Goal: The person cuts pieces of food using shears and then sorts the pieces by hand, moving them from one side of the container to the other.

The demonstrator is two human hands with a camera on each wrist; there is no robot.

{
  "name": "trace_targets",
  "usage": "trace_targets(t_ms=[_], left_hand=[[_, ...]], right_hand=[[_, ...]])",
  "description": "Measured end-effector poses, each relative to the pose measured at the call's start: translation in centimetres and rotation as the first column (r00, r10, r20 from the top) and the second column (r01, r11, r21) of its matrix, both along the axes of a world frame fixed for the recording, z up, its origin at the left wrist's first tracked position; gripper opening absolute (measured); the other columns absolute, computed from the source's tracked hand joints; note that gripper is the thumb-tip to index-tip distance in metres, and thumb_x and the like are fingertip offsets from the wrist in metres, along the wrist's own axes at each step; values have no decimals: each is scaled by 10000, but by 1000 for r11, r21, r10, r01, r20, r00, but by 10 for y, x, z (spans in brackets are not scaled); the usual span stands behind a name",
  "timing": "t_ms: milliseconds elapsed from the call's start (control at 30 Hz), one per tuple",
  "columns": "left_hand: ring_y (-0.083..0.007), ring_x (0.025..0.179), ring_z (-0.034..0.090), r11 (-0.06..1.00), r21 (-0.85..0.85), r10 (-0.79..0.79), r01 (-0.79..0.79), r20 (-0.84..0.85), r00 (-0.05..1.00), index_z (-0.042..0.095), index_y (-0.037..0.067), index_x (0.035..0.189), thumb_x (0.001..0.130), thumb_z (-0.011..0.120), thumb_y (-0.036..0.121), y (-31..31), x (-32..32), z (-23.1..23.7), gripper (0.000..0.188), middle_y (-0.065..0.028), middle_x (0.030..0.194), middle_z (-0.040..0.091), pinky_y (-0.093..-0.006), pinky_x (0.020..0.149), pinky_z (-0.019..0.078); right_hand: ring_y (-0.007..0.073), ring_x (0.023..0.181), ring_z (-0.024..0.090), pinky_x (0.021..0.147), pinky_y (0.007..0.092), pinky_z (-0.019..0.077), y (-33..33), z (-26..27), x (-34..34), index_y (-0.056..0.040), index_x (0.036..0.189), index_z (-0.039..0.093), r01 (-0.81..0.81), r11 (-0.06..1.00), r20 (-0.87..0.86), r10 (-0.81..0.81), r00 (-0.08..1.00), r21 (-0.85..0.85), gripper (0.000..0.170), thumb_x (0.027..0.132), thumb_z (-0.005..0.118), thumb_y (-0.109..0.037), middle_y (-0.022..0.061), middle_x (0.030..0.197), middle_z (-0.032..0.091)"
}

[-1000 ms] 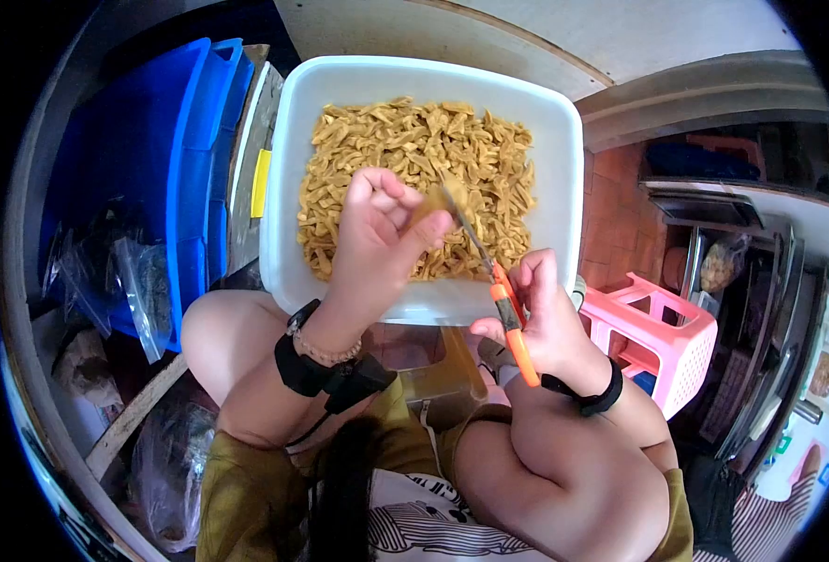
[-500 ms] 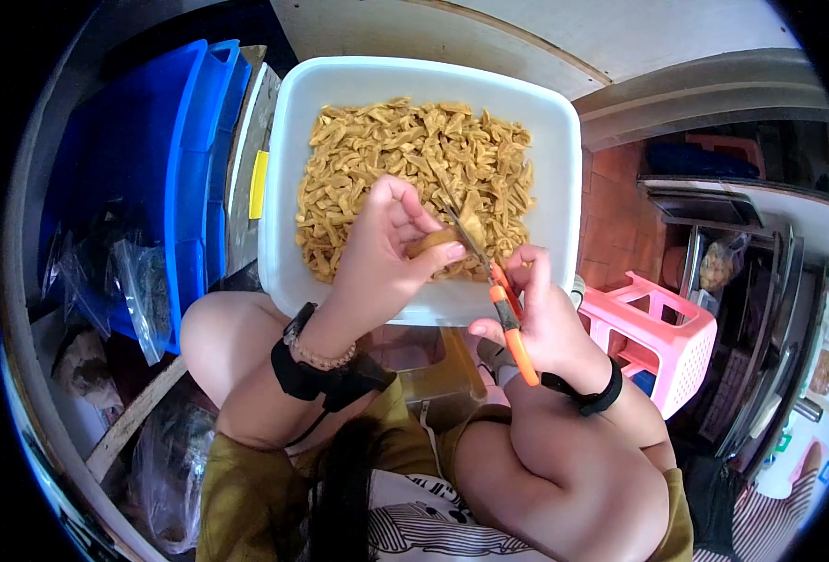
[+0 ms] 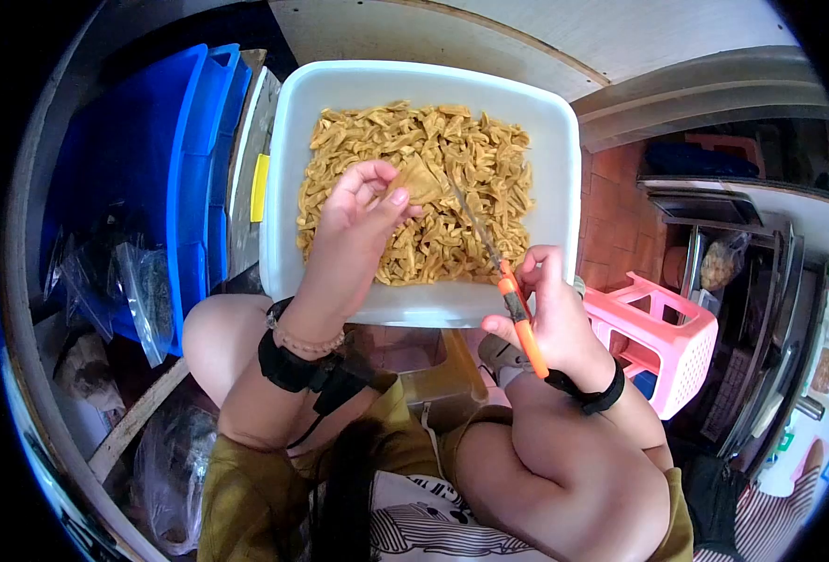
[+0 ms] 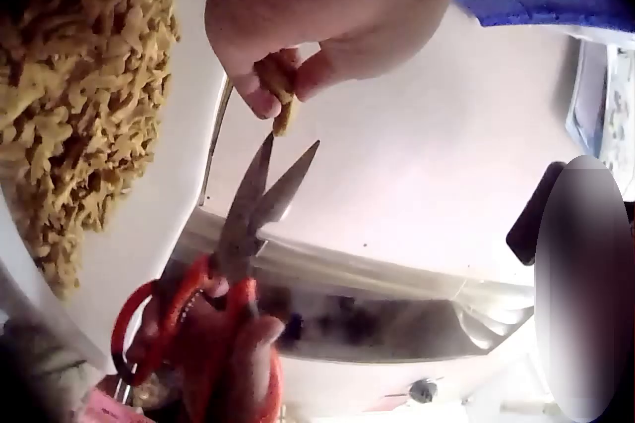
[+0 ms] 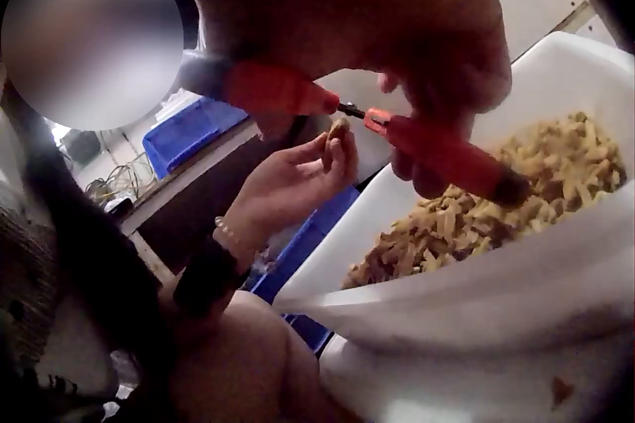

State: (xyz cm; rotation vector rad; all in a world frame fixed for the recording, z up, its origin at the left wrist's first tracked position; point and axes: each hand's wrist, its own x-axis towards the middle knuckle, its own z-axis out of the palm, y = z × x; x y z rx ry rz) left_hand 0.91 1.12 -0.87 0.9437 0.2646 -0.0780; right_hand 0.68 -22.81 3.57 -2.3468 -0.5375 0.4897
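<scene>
My left hand [image 3: 347,229] pinches a flat tan piece of food [image 3: 421,184] between thumb and fingers, over the heap of tan strips [image 3: 475,248]. My right hand [image 3: 562,323] holds a pair of scissors with orange-red handles [image 3: 519,323], fingers in and around the grips. In the left wrist view the scissor blades [image 4: 248,207] stand parted, and their tips point at the piece of food [image 4: 284,111] just beyond them. The strips fill the bottom of a white plastic tub [image 3: 564,178] in front of my knees. The right wrist view shows the scissor handles blurred.
Blue plastic crates [image 3: 185,169] stand left of the tub, with clear plastic bags [image 3: 143,290] beside them. To the right is a pink plastic stool [image 3: 686,328] on a red tiled floor [image 3: 611,206]. A pale panel [image 3: 489,37] rises behind the tub.
Half a second ago the left hand held the piece up against the blades. It has since moved left, away from them, with a flat piece in its fingers. The right hand barely moved.
</scene>
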Motion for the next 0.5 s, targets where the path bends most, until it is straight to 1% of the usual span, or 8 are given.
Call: trace_targets(t_ms=[33,67,100,167,300,400,433,500], left_hand=[[-120,983,544,1000,0,-1,1,0,1000,438,87,1108,940,521,64,-1,0,1,190,-50,1084,539,-292,875,470],[-127,949,564,998,-38,47,-47,-14,999,441,63,1084,922,550,40,-4,1,2,196,-49,1024,545,-292,858,490],[-134,915,583,993,-75,93,-95,-31,995,445,39,1059,905,579,16,-6,1,3,206,-47,964,551,-292,840,509],[-134,909,588,995,-87,54,-55,-10,998,437,42,1043,895,585,-1,-9,-3,-1,214,-52,965,547,-285,837,511],[-137,882,600,997,-73,-8,11,30,1000,410,51,997,858,609,-61,-19,-8,-8,267,-66,962,541,-276,808,529],[-137,873,603,997,-62,-38,38,14,999,403,54,990,835,632,-76,-19,-7,1,305,-64,949,539,-274,775,542],[-137,873,603,997,-63,-39,40,14,999,403,54,990,835,632,-76,-19,-8,1,305,-64,949,539,-274,775,542],[-133,867,603,990,-26,-140,141,46,989,401,56,991,825,646,-76,-16,-8,1,324,-65,946,536,-268,747,548]], right_hand=[[213,617,569,562,312,459,0,0,-1,-47,1061,310,-11,1000,-70,9,998,-20,742,705,798,-477,97,757,559],[186,654,534,589,292,445,-1,-1,-2,-53,1095,287,-22,999,-139,16,990,-39,788,698,793,-507,92,798,534],[186,654,534,589,292,445,1,0,-2,-53,1095,287,-21,999,-139,15,990,-39,788,698,793,-507,92,798,534],[295,675,655,594,350,507,5,3,-2,-33,1042,323,-38,999,-157,33,987,-29,711,726,776,-481,138,800,634],[296,671,651,603,345,508,4,-2,-3,-36,1053,318,-22,1000,-126,21,992,-5,709,731,773,-475,133,803,633],[310,699,652,615,347,510,3,-4,-2,-39,1059,315,-23,1000,-136,24,990,9,708,736,769,-475,143,820,627],[314,705,648,616,348,508,3,-6,-2,-37,1060,315,-39,998,-88,42,995,43,709,736,768,-474,151,826,622],[318,711,645,617,349,506,4,-9,-2,-36,1061,314,-53,996,-40,56,998,76,709,737,768,-474,158,833,617]])
